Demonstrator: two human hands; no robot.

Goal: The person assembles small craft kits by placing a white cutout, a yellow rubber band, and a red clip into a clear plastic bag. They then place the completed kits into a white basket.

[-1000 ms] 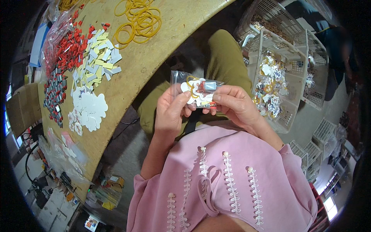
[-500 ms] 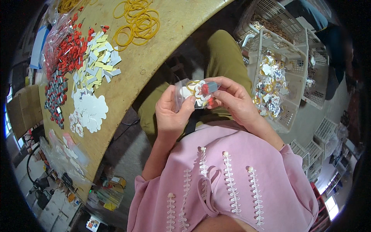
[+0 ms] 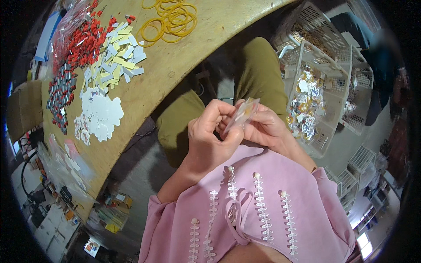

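Observation:
Both hands meet over my lap and pinch a small clear plastic packet [image 3: 244, 112] with something white and orange inside. My left hand [image 3: 209, 136] curls around its lower edge, thumb and fingers closed on it. On the other side my right hand [image 3: 265, 127] grips it from behind, partly hidden by the packet. The packet is seen edge-on, so its contents are hard to make out. Below the hands lies my pink top with white beaded trim.
A wooden table [image 3: 175, 61] holds yellow rubber bands [image 3: 171, 19], white and yellow paper slips [image 3: 117, 50], red pieces [image 3: 81, 41] and white cloud-shaped cards [image 3: 101, 114]. At my right stand white mesh baskets [image 3: 326, 65] of shiny packets [image 3: 307, 105].
The packet has turned from flat, facing me, to edge-on between my fingers. Both hands stayed over my lap, closing in tighter around it.

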